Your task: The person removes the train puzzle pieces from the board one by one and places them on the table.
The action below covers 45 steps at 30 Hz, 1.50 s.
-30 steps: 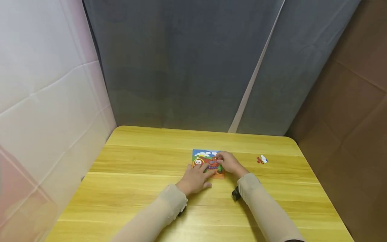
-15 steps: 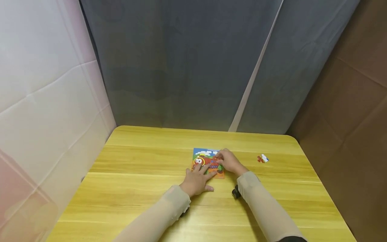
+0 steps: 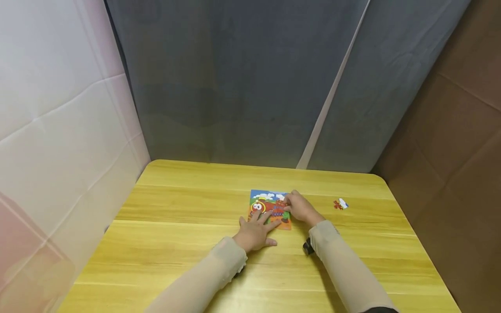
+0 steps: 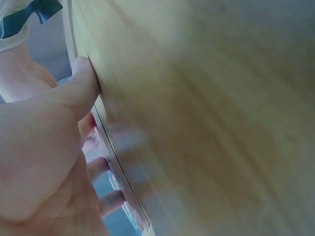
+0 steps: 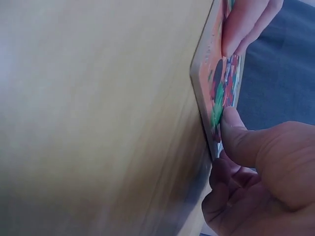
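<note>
Across the smooth-looking tabletop (image 3: 156, 243), my puzzle (image 3: 270, 205) could, I reckon, skid if I push unevenly; it lies flat, picture side up, toward the far side. My left hand (image 3: 252, 234) has its fingers spread over the puzzle's near part, gripping nothing; pressing too lightly there might let the puzzle twist. My right hand (image 3: 301, 208) is nearly closed on the puzzle's right edge, thumb on the face, fingers bent beside the rim; too hard a thumb could pop something up. Whether a piece sits between them I can't tell. The loose pieces (image 3: 342, 203), farther right and apart from my hands, could scatter under a careless reach. Counting down by size: one tabletop, one puzzle, two hands, at least two loose pieces, too small to count surely.
</note>
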{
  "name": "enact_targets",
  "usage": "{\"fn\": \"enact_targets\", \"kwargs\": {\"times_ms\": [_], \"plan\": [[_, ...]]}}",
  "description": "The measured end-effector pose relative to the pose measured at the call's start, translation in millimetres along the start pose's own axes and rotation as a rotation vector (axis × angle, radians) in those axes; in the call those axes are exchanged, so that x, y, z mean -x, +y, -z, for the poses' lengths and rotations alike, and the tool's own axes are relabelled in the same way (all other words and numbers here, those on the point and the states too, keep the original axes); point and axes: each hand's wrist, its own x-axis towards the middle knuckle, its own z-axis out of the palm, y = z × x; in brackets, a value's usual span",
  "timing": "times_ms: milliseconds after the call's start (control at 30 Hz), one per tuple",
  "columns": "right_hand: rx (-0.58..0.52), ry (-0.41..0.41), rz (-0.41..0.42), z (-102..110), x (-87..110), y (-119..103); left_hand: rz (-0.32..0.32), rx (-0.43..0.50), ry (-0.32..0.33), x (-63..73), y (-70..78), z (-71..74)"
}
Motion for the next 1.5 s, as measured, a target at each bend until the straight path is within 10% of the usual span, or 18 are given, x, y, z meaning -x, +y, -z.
{"fn": "enact_targets", "kwargs": {"times_ms": [600, 867, 1500], "plan": [[-0.179, -0.020, 0.013, 6.9, 3.4, 5.1, 0.006, 0.030, -0.009, 0.0, 3.4, 2.1], [-0.297, 0.060, -0.121, -0.4, 2.7, -1.8, -0.007, 0.044, -0.033, 5.6, 5.6, 6.7], [0.119, 0.044, 0.126, -1.8, 13.2, -16.8, -0.001, 0.058, -0.076, 15.1, 9.0, 6.6]]}}
